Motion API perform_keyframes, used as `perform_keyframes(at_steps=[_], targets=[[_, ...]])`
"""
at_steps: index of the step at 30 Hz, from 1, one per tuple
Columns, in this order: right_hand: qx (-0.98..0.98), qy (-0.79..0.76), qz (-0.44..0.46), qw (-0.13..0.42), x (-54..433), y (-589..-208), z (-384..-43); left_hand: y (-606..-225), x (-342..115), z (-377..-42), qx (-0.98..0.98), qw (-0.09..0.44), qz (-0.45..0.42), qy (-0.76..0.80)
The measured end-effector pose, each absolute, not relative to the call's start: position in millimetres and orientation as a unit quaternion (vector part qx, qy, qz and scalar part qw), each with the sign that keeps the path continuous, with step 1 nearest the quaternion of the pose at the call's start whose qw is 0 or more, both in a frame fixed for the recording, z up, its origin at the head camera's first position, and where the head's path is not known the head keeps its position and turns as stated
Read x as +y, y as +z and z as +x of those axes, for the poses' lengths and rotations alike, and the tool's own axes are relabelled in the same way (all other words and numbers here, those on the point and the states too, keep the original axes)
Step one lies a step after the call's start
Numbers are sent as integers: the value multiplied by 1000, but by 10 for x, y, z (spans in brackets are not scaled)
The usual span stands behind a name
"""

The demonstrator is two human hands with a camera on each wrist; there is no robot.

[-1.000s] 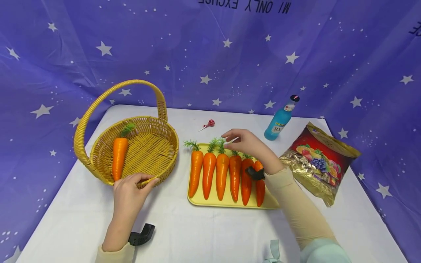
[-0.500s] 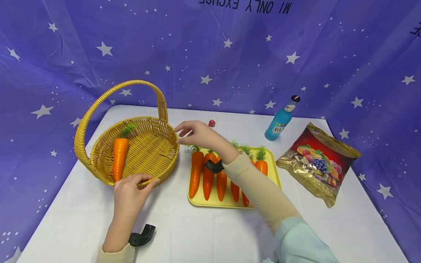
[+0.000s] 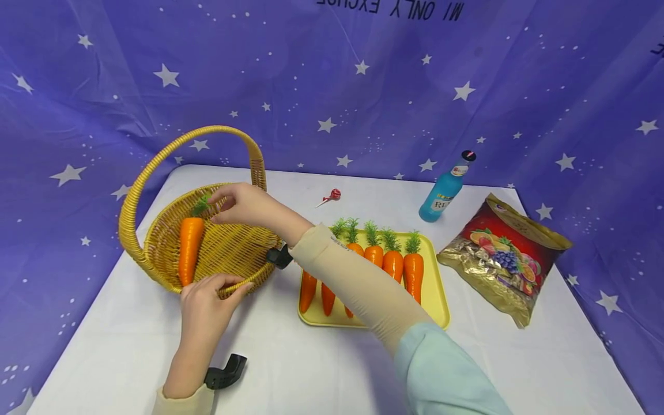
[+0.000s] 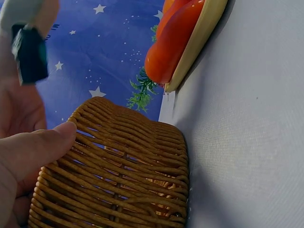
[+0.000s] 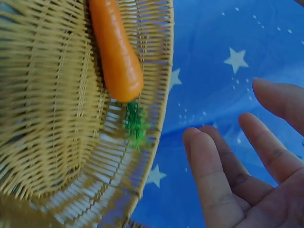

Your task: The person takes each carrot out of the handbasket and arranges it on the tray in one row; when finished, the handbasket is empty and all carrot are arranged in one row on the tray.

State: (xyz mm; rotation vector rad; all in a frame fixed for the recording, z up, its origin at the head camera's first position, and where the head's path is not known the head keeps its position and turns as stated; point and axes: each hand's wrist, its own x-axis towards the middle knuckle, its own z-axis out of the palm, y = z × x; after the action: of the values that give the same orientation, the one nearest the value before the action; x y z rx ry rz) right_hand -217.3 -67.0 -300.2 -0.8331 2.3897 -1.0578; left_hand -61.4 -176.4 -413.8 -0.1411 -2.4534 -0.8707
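Note:
A yellow wicker basket (image 3: 244, 248) with a tall arched handle stands on the left, holding one orange carrot (image 3: 190, 248) with a green top along its left side. My left hand (image 3: 204, 305) pinches the near rim; in the left wrist view its thumb lies on the outer weave. Above the basket, my right hand (image 3: 244, 204) reaches in from the right, close to the carrot's leafy end. Its fingers are spread and hold nothing in the right wrist view. Beside the basket, a yellow tray (image 3: 442, 291) bears several carrots (image 3: 413, 271), partly hidden by the right sleeve.
Behind the tray lies a red lollipop (image 3: 332, 196). A blue bottle (image 3: 442, 193) stands at the back right, next to a red and gold candy bag (image 3: 505, 259). A purple star-patterned cloth (image 3: 332, 86) hangs behind the white table (image 3: 290, 369).
My right hand has swept left from above the tray to over the basket, carrying nothing. The right-hand carrots on the tray have come into view. My left hand keeps its hold on the rim.

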Motion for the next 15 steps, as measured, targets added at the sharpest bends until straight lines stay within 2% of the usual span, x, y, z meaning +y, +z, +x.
perform_keyframes(at_steps=[8,15], targets=[[878,-343,-267,199,-1097,-3042,-2209,-4127,-1790,-609,-907,271,-55,-318],[898,-318,-239,187,-1204,-3214,-2285,-4134,-1796,-621,-907,274,-63,-313]])
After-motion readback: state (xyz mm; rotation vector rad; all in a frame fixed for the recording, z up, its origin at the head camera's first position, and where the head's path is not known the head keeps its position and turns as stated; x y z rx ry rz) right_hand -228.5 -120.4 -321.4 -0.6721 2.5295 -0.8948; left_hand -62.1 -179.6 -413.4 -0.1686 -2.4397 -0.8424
